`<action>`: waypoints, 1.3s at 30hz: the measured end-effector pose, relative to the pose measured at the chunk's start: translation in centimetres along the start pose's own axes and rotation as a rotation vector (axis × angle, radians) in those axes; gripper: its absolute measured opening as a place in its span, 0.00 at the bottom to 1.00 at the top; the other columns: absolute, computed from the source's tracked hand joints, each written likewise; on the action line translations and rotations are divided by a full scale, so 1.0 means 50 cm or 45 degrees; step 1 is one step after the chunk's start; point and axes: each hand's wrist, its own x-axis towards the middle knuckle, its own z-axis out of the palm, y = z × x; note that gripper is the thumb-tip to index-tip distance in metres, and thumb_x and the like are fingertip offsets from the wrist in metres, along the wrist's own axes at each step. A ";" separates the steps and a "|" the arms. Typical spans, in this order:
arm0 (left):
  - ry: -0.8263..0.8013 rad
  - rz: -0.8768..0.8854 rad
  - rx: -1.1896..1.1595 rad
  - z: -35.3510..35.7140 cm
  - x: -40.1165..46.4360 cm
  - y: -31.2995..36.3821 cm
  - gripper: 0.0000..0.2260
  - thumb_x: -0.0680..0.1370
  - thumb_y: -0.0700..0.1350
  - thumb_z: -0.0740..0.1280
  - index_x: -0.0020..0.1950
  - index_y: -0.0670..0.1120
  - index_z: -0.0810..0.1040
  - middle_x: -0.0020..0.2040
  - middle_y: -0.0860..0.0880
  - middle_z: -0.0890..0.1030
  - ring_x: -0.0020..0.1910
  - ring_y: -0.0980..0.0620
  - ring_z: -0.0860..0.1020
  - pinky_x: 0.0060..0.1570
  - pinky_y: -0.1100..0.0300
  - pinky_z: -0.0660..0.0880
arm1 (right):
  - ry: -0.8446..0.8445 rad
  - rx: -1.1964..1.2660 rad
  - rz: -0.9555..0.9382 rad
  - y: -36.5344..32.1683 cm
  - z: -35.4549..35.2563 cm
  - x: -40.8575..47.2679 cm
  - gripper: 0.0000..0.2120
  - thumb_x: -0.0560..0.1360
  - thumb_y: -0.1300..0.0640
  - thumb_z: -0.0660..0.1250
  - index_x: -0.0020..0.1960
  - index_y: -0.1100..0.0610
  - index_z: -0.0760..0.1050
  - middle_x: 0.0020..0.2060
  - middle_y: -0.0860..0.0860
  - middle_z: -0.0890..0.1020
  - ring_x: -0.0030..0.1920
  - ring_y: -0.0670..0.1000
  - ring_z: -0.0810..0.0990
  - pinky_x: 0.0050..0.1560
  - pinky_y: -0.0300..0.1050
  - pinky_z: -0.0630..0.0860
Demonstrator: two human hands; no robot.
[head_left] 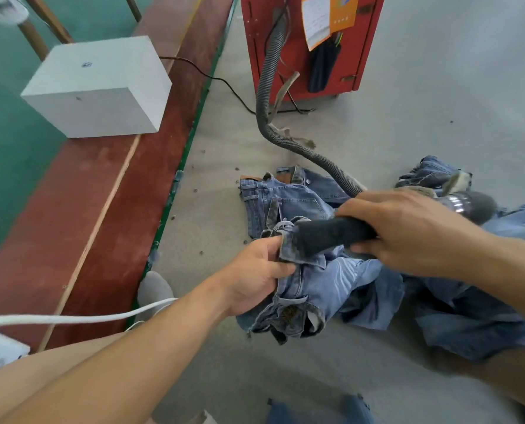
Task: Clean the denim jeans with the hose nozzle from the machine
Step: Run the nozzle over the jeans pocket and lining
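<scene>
**Nozzle Applied to Bunched Denim at Floor Level**

Grey concrete floor (377, 142) forms the work surface, bordered on the left by a red-brown platform (80, 209) carrying a white block (99, 87). A red machine (313, 41) stands at the far end; its ribbed hose (267, 96) runs down the cabinet front and across the floor toward the person.

Position of the work: the denim jeans (322, 289) lie crumpled on the floor directly in front of the person, with more denim heaped to the right (475, 316). A second pair (285, 197) lies flat just behind.

Grip state: the left hand (255, 276) has its fingers curled round a bunched fold near the waistband, lifting it clear of the floor. The right hand (414, 228) is wrapped round the dark hose nozzle (331, 234), whose mouth touches the raised fold.

Handling assessment: denim is soft and limp yet fairly heavy; it will sag and probably draw into the nozzle mouth unless held taut. Seams, waistband and belt loops appear the firmest places to take hold, being thick and unlikely to slip. The nozzle looks rigid and is best gripped along its barrel, while the ribbed hose behind will likely resist sharp bends and drag on the wrist

Loose lint specks (200, 252) dot the floor near the platform edge
</scene>
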 end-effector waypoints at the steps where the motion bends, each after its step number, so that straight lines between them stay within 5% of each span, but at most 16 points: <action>1: -0.001 -0.014 0.012 0.002 0.000 -0.004 0.20 0.79 0.24 0.60 0.67 0.40 0.78 0.61 0.45 0.84 0.64 0.48 0.79 0.71 0.52 0.70 | 0.023 -0.012 -0.068 -0.013 0.009 0.002 0.17 0.77 0.45 0.73 0.63 0.40 0.73 0.51 0.39 0.78 0.50 0.47 0.78 0.52 0.50 0.75; 5: 0.056 -0.012 0.019 0.000 0.000 -0.008 0.22 0.78 0.22 0.60 0.59 0.44 0.83 0.57 0.48 0.85 0.63 0.48 0.78 0.71 0.50 0.68 | 0.113 0.229 -0.090 -0.013 0.006 0.013 0.17 0.75 0.49 0.75 0.61 0.42 0.75 0.49 0.39 0.79 0.47 0.45 0.76 0.47 0.44 0.72; 13: -0.112 -0.014 -0.132 -0.010 0.002 0.001 0.24 0.76 0.25 0.58 0.72 0.35 0.74 0.70 0.37 0.78 0.72 0.40 0.74 0.76 0.45 0.66 | 0.004 -0.020 0.013 0.017 0.011 0.012 0.16 0.77 0.47 0.73 0.62 0.41 0.73 0.52 0.41 0.78 0.51 0.49 0.78 0.52 0.51 0.73; 17: -0.078 -0.040 -0.226 -0.013 0.005 0.000 0.25 0.71 0.25 0.59 0.62 0.41 0.84 0.62 0.41 0.83 0.66 0.43 0.77 0.72 0.49 0.68 | 0.107 0.153 -0.111 -0.002 0.024 0.016 0.17 0.76 0.49 0.74 0.63 0.42 0.74 0.51 0.40 0.78 0.48 0.46 0.75 0.47 0.47 0.70; 23: -0.115 -0.147 -0.587 -0.021 0.010 0.023 0.28 0.78 0.52 0.56 0.72 0.37 0.75 0.68 0.35 0.76 0.63 0.37 0.77 0.68 0.41 0.72 | 0.028 0.148 0.131 0.067 0.003 0.026 0.17 0.76 0.52 0.75 0.62 0.43 0.75 0.49 0.39 0.77 0.52 0.52 0.78 0.51 0.50 0.72; 27: -0.012 -0.261 -0.472 -0.010 0.015 0.017 0.35 0.81 0.67 0.55 0.72 0.40 0.77 0.71 0.34 0.76 0.71 0.37 0.73 0.77 0.41 0.63 | 0.039 0.056 -0.047 0.012 0.049 0.025 0.17 0.76 0.48 0.73 0.63 0.42 0.74 0.52 0.41 0.79 0.51 0.49 0.79 0.54 0.51 0.74; 29: 0.151 -0.284 -0.413 -0.007 0.020 0.021 0.36 0.78 0.71 0.61 0.69 0.42 0.81 0.68 0.36 0.79 0.65 0.42 0.77 0.70 0.48 0.71 | 0.087 0.169 -0.113 -0.005 0.062 0.032 0.18 0.77 0.47 0.74 0.63 0.42 0.73 0.52 0.42 0.79 0.50 0.49 0.78 0.49 0.47 0.73; 32: 0.238 -0.433 -0.409 -0.015 0.019 0.023 0.36 0.72 0.66 0.73 0.68 0.40 0.81 0.65 0.36 0.81 0.65 0.40 0.81 0.71 0.44 0.72 | 0.050 0.257 -0.049 0.020 0.051 0.036 0.17 0.76 0.51 0.74 0.62 0.43 0.73 0.51 0.43 0.79 0.48 0.49 0.77 0.44 0.41 0.69; 35: 0.313 -0.683 -0.239 -0.018 0.017 -0.011 0.22 0.70 0.49 0.80 0.59 0.38 0.84 0.57 0.37 0.85 0.56 0.39 0.85 0.60 0.42 0.80 | -0.034 0.170 0.030 0.066 0.039 0.021 0.16 0.76 0.53 0.74 0.61 0.43 0.74 0.51 0.44 0.79 0.51 0.52 0.79 0.52 0.52 0.74; 37: 0.363 -0.836 -0.077 -0.010 0.017 -0.045 0.11 0.73 0.38 0.77 0.54 0.38 0.85 0.52 0.38 0.87 0.45 0.42 0.87 0.49 0.44 0.84 | -0.048 0.134 0.072 0.090 0.033 0.008 0.17 0.76 0.53 0.75 0.60 0.42 0.74 0.50 0.42 0.79 0.52 0.53 0.79 0.54 0.56 0.75; 39: 0.427 -0.876 0.040 -0.008 0.019 -0.073 0.07 0.79 0.39 0.71 0.56 0.38 0.84 0.51 0.39 0.87 0.45 0.42 0.87 0.53 0.43 0.82 | -0.058 0.129 0.104 0.106 0.034 -0.001 0.17 0.75 0.52 0.75 0.60 0.41 0.74 0.50 0.41 0.78 0.52 0.53 0.79 0.54 0.57 0.75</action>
